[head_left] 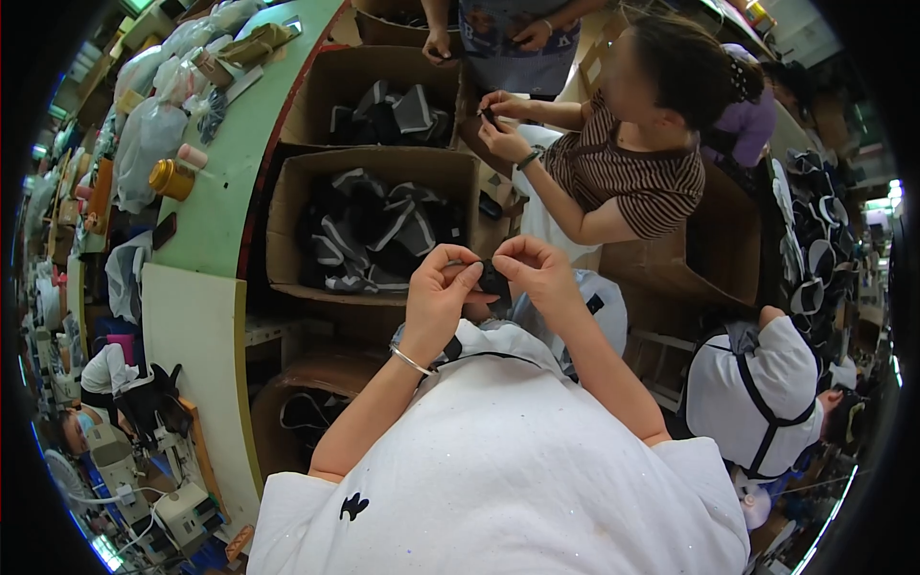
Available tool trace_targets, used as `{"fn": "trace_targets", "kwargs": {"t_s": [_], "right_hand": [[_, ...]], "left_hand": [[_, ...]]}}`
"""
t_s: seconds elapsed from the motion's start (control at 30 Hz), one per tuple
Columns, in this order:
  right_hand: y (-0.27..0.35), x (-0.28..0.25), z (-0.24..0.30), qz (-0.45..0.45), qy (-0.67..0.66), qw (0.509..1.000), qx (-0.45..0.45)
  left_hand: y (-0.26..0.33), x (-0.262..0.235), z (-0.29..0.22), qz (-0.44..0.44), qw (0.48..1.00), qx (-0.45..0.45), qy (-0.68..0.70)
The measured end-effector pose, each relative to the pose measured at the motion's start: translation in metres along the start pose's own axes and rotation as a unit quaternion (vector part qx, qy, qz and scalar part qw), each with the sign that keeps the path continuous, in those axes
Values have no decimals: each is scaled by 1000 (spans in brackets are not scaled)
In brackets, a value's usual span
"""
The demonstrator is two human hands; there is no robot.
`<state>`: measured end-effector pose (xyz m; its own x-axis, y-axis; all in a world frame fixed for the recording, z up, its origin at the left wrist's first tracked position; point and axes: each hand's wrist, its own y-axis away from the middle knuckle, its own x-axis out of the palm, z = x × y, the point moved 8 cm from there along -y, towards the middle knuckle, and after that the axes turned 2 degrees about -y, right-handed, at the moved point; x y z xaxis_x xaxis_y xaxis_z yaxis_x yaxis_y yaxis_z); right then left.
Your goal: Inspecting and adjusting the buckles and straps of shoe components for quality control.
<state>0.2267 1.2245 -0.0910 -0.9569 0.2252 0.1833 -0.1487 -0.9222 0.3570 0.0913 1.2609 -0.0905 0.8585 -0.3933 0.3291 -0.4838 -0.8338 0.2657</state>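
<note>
Pinched between my two hands is a small black piece (493, 280), perhaps fabric or plastic; its exact kind is too small to make out. My left hand (441, 292) grips its left edge with thumb and forefinger. On the other side my right hand (539, 278) pinches its upper right edge. Both hands are held up in front of my white shirt, close together. Just beyond my left hand stands an open cardboard box (287, 230) with black and grey pieces (369, 230) with pale edging inside.
A second cardboard box (307, 101) holds similar pieces. Close at the right, a co-worker in a striped top (623, 182) handles a small dark item; another person (508, 43) stands beyond. A green table (225, 182) carries bags and a yellow jar (171, 179). Someone in white (747, 402) sits at right.
</note>
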Motion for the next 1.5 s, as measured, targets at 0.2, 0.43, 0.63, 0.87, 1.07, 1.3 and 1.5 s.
{"fn": "trace_targets", "kwargs": {"t_s": [0.2,0.43,0.63,0.87,1.07,1.3,1.5], "right_hand": [[-4,-9,0,-36,-14,999,-14],[-2,-10,0,-30,-5,1000,3],[4,2,-11,33,-99,994,33],[4,1,-16,58,9,998,25],[15,5,25,3,306,929,-207],[23,13,32,-27,429,837,-338],[6,3,7,-12,304,944,-126]], "left_hand": [[-2,6,3,6,995,-45,93],[-2,-1,6,-4,997,2,-71],[-2,-6,5,-21,993,28,-109],[3,-3,-7,-48,983,31,-174],[1,-1,-9,-14,968,21,-249],[-2,-10,8,-11,986,-72,-152],[3,-9,-19,-80,937,104,-324]]}}
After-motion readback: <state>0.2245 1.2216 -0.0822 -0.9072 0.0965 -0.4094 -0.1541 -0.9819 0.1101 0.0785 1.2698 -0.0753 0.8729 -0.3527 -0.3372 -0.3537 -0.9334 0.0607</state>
